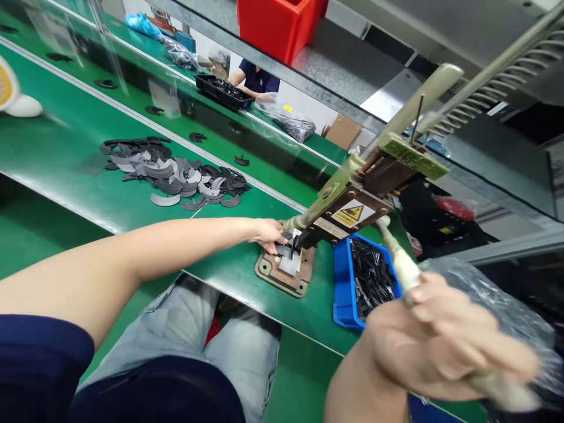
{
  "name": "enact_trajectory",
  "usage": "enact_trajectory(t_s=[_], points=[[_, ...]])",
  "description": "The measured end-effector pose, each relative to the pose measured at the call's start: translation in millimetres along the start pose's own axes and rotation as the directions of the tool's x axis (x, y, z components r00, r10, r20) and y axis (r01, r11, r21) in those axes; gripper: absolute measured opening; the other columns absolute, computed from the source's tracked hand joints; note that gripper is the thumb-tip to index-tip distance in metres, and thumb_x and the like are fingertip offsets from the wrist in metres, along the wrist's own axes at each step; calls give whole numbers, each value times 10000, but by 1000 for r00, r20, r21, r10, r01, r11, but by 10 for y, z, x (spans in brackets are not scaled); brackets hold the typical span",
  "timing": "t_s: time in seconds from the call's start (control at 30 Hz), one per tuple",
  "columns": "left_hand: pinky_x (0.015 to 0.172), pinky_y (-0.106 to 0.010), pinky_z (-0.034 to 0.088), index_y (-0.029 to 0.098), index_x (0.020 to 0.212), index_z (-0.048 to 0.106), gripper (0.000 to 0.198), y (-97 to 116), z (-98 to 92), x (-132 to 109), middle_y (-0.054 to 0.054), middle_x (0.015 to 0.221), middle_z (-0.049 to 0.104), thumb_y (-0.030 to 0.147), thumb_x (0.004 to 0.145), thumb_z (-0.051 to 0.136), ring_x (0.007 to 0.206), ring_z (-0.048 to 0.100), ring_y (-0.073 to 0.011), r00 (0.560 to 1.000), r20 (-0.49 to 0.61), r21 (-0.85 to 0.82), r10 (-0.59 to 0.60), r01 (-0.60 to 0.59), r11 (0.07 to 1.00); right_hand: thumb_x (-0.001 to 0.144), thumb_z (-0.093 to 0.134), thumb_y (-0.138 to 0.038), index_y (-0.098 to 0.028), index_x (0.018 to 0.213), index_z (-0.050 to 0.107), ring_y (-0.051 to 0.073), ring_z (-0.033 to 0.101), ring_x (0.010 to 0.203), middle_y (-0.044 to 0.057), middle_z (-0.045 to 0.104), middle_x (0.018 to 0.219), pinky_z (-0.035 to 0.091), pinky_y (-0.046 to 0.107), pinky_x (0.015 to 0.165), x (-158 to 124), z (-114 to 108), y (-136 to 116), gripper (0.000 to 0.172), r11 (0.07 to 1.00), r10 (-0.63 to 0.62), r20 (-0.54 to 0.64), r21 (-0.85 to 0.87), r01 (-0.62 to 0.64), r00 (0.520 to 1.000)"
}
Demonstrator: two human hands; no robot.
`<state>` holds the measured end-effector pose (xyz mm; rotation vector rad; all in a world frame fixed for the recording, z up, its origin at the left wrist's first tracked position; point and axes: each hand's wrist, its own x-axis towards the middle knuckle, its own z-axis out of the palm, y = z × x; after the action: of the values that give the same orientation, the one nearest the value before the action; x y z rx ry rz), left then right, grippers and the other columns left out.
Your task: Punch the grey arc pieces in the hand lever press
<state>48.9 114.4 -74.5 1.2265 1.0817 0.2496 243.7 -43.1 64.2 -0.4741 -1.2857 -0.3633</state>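
Observation:
My left hand [269, 235] reaches to the base of a green hand press [352, 200], its fingers closed on a dark curved plastic part [285, 249]. The part lies over the metal plate [289, 264] on the brown press base [264, 268], under the press head. My right hand [445, 335], somewhat blurred, is wrapped round the press lever [405, 267] at the right. A pile of grey and black curved parts [171, 173] lies on the green bench to the left of the press.
A blue bin [343, 294] of black parts stands right of the press. Behind the bench runs a green conveyor [176, 126] carrying spaced curved parts. A red bin [273, 29] sits on the shelf above. Across the line, a person [259, 76] works at a black tray [220, 91].

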Motion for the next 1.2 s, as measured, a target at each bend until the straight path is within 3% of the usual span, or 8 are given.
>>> enact_trajectory(t_s=[0.1, 0.17, 0.3, 0.37, 0.5, 0.6, 0.87, 1.2], points=[[587, -209, 600, 185, 901, 591, 158, -35, 6, -104, -10, 642, 703, 275, 951, 711, 564, 712, -138, 997, -34, -42, 66, -67, 997, 957, 554, -331, -238, 1228, 643, 217, 718, 936, 42, 678, 1046, 560, 486, 883, 493, 69, 115, 300, 994, 100, 119, -50, -94, 988], [574, -213, 592, 188, 874, 566, 213, -49, -2, -245, -5, 641, 702, 296, 933, 739, 557, 708, -140, 989, -71, -75, 130, -135, 988, 958, 522, -316, -229, 1419, 546, 300, 667, 1256, 86, 610, 1347, 520, 519, 1010, 608, 55, 180, 469, 976, 206, 165, -102, -191, 965], [556, -215, 571, 178, 883, 554, 306, -81, -42, -670, -25, 716, 741, 356, 878, 803, 567, 709, -139, 958, -52, -120, 282, -286, 951, 903, 675, -369, -245, 1309, 574, 205, 681, 1134, 48, 630, 1233, 558, 428, 989, 33, -54, 202, 436, 934, 344, 46, -119, -336, 938], [539, -213, 556, 178, 895, 555, 357, -104, -36, -897, -33, 743, 752, 418, 856, 817, 566, 710, -141, 939, -15, -147, 343, -342, 928, 868, 739, -274, -199, 1152, 638, 137, 690, 889, 20, 673, 987, 586, 347, 875, -507, -81, 128, 311, 860, 506, 153, -160, -484, 849], [545, -237, 569, 185, 902, 550, 434, -156, 77, -1235, -35, 738, 755, 514, 823, 822, 576, 713, -156, 910, 50, -197, 413, -396, 897, 873, 749, -377, -186, 1143, 638, 132, 699, 779, 43, 723, 920, 595, 285, 712, -1409, 17, -118, 349, 678, 721, 374, -203, -707, 584], [531, -240, 566, 182, 906, 553, 443, -202, 189, -1351, -42, 740, 757, 532, 823, 812, 565, 707, -156, 908, 86, -193, 410, -389, 901, 874, 730, -487, -196, 1043, 619, 123, 672, 731, 32, 718, 884, 559, 255, 647, -1706, 134, -236, 354, 594, 774, 404, -195, -780, 488], [466, -200, 492, 174, 887, 572, 473, -247, 269, -1417, -26, 713, 741, 539, 775, 852, 507, 673, -132, 924, 122, -199, 362, -335, 921, 907, 679, -471, -207, 886, 571, 118, 623, 699, -4, 659, 809, 501, 253, 623, -1811, 182, -373, 286, 539, 815, 346, -160, -827, 464], [453, -177, 484, 148, 814, 662, 469, -226, 314, -1296, -33, 690, 727, 500, 681, 942, 553, 692, -130, 931, 306, -344, 201, -89, 935, 912, 669, -381, -204, 904, 579, 119, 637, 735, 0, 671, 830, 523, 261, 692, -1766, 68, -518, 199, 583, 804, 309, -240, -776, 508]])
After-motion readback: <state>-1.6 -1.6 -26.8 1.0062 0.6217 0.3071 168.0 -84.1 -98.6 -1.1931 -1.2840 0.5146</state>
